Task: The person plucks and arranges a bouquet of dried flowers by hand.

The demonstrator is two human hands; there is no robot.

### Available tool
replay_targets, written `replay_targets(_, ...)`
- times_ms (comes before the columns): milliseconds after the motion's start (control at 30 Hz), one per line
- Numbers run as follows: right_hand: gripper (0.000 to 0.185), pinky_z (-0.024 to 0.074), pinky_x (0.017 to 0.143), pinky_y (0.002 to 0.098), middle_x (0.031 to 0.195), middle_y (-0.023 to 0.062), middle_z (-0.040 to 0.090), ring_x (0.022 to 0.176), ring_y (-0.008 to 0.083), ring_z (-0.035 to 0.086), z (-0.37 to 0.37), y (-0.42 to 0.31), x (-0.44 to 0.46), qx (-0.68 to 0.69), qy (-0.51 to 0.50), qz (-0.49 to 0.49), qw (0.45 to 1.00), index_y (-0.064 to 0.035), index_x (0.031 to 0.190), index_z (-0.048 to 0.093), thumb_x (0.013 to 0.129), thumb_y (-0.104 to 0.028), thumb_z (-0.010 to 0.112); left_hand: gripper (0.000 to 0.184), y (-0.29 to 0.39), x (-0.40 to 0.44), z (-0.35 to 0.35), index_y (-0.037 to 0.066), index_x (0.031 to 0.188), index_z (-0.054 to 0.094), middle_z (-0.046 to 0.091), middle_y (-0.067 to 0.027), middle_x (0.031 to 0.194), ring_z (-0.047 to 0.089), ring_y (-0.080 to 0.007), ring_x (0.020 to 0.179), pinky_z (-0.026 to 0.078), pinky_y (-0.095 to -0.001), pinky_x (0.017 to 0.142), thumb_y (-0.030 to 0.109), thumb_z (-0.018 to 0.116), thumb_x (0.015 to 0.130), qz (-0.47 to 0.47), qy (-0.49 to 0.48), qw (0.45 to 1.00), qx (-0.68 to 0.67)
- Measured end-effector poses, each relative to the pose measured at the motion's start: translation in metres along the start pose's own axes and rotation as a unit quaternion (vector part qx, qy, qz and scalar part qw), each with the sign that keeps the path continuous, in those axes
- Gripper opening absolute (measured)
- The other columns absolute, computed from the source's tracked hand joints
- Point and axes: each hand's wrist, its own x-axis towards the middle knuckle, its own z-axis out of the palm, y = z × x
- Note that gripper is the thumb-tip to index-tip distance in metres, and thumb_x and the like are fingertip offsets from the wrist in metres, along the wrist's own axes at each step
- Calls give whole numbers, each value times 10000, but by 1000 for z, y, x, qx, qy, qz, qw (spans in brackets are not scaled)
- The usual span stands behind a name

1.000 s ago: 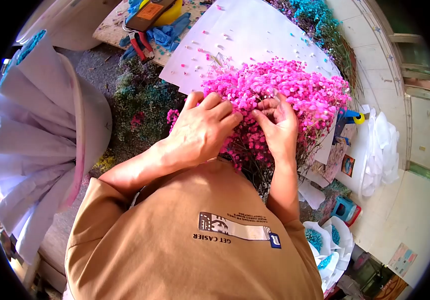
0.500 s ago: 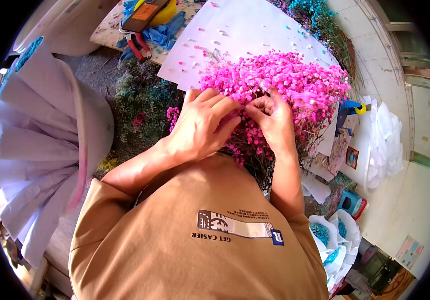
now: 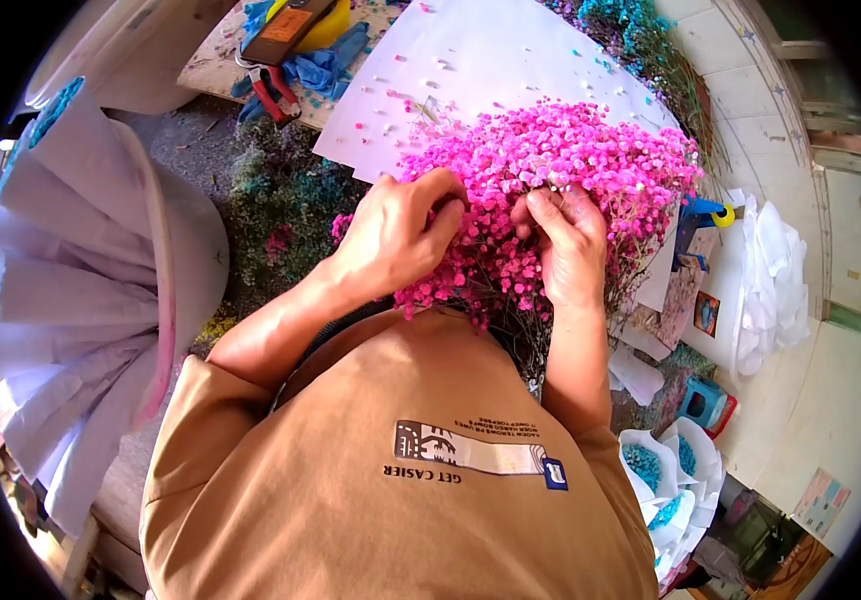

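Observation:
A large mass of small pink flowers (image 3: 591, 150) lies against my chest, over the lower edge of white paper sheets (image 3: 491, 55) dotted with loose blossoms. My left hand (image 3: 403, 228) is at the left side of the flowers, its fingers curled together; whatever is between the fingertips is hidden. Among the blossoms at the middle, my right hand (image 3: 566, 235) has its thumb and fingers closed on some pink flowers. Thin stems show below it.
At left stands a white tub (image 3: 191, 240) with paper-wrapped bunches. Red-handled pruners (image 3: 276, 92) and blue gloves (image 3: 331, 68) lie at the upper left. Wrapped blue bunches (image 3: 666, 480) stand lower right, near a blue tape dispenser (image 3: 696, 215).
The hands have moved apart from near contact. My left hand has shifted left with its fingers curled further, and my right hand has moved slightly right and turned among the blossoms.

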Motion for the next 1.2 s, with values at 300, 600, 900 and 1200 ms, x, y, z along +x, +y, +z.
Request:
replay_targets(300, 195, 474, 715, 280, 892, 57, 696, 772, 145, 618, 9, 1, 0, -14, 36, -15, 999, -10, 1134, 667, 969, -113, 666, 238, -8, 50, 13, 38, 1037, 745, 691, -155, 945, 686, -354, 867, 550, -437, 792, 178, 695, 852, 71, 5, 987, 143)
replay_targets(600, 633, 521, 990, 446, 1243, 278, 666, 1134, 413, 672, 23, -20, -42, -452, -8, -137, 881, 56, 1446, 467, 923, -175, 739, 178, -25, 52, 0, -43, 1023, 662, 654, -162, 959, 646, -301, 874, 511, -408, 800, 89, 679, 904, 79, 74, 994, -4)
replay_targets(900, 490, 563, 857, 366, 1156, 204, 710, 1002, 299, 713, 8, -55, -102, -413, -71, -176, 891, 8, 1334, 616, 870, -46, 766, 107, 9, 42, -13, -8, 1070, 651, 701, -49, 952, 600, -77, 800, 494, -239, 728, 40, 616, 980, 30, 59, 971, -230)
replay_targets(1200, 290, 514, 658, 317, 908, 125, 686, 739, 222, 637, -1, -56, -99, -382, 134, -283, 869, -1, 1059, 712, 789, 36, 814, 153, 21, 66, 18, 4, 973, 738, 642, -127, 1058, 651, -270, 951, 546, -389, 821, 37, 764, 826, 222, 61, 969, 94)
